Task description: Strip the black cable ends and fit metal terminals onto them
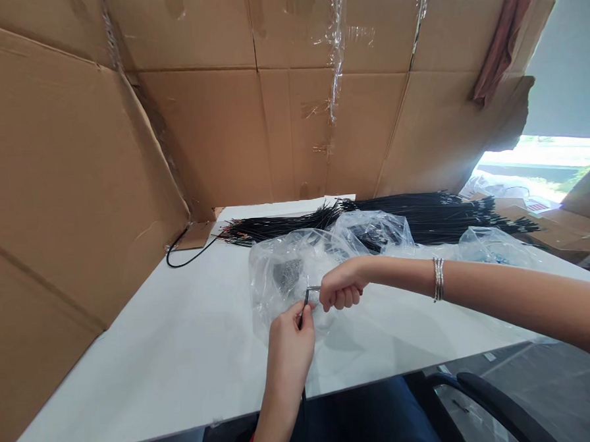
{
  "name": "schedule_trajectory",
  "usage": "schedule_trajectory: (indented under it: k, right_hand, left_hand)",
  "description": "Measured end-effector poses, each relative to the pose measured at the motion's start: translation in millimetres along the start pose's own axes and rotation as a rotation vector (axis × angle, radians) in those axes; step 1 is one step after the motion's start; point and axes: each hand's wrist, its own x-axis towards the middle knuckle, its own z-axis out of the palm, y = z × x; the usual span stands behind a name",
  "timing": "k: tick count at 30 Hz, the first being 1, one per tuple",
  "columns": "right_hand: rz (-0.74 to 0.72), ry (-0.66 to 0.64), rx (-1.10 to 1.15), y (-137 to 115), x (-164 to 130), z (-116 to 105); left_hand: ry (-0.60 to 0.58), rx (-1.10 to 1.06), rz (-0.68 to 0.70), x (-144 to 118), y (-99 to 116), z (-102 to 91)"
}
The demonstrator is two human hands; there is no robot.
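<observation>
My left hand (289,343) pinches a thin black wire (303,307) near its upper end, just above the white table (173,346). My right hand (339,289) is closed on a small silver metal piece (312,289) that meets the tip of the wire. A silver bracelet (438,279) is on my right wrist. Both hands are over a clear plastic bag (287,267) with a grey clump of small parts inside.
A long bundle of black wires (423,214) lies across the back of the table. Cardboard walls (75,180) stand at the left and back. A loose black cable (180,253) lies by the left wall. A black chair arm (487,402) is at lower right.
</observation>
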Motion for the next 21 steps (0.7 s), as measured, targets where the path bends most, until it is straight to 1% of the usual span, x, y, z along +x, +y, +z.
schedule_trajectory:
  k: [4,8,14,21]
  right_hand:
    - [0.013,-0.004,-0.007,-0.4,-0.4,0.9]
    - [0.030,-0.004,-0.008,-1.5,-0.1,1.8]
    - [0.057,0.010,0.012,-2.1,3.5,4.3]
    - [0.064,0.025,0.031,-1.0,10.3,9.8]
  left_hand:
    - [0.033,0.188,0.118,-1.9,5.3,0.9]
    - [0.053,0.306,0.173,-3.4,7.0,2.1]
    - [0.085,0.403,0.217,-4.8,5.3,3.9]
    - [0.086,0.527,0.203,-0.7,-0.2,7.0]
